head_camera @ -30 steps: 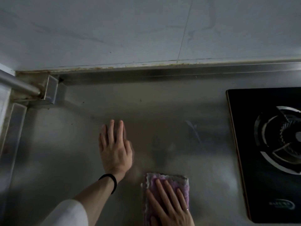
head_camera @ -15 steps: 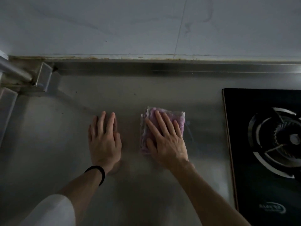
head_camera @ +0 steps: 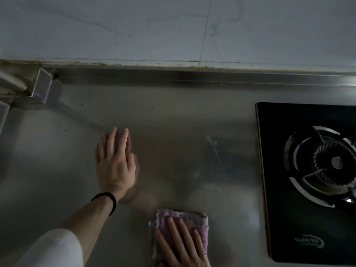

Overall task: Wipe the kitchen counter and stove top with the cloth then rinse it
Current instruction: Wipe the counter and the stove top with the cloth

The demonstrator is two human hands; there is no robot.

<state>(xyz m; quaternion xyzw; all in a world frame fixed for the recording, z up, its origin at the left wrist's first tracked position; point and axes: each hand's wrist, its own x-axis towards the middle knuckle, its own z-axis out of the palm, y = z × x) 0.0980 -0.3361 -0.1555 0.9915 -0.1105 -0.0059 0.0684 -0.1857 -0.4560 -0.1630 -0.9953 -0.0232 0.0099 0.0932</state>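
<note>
The folded pink cloth (head_camera: pixel 200 226) lies on the steel worktop (head_camera: pixel 54 170) under the right hand (head_camera: pixel 181 245), whose straight, spread fingers press it flat without gripping. The left hand (head_camera: pixel 115 166) rests flat, fingers straight, ahead and left of it, well apart. The cloth looks soft, light and limp; it should slide under a flat palm and lift by a pinched edge. The stove top (head_camera: pixel 308 189) lies right of the right hand. The right wrist and the cloth's near edge are cut off; dimness hides any dirt

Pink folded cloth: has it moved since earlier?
Yes. The pink folded cloth slid toward the person, from the black glass stove's far end to its near end.
</note>
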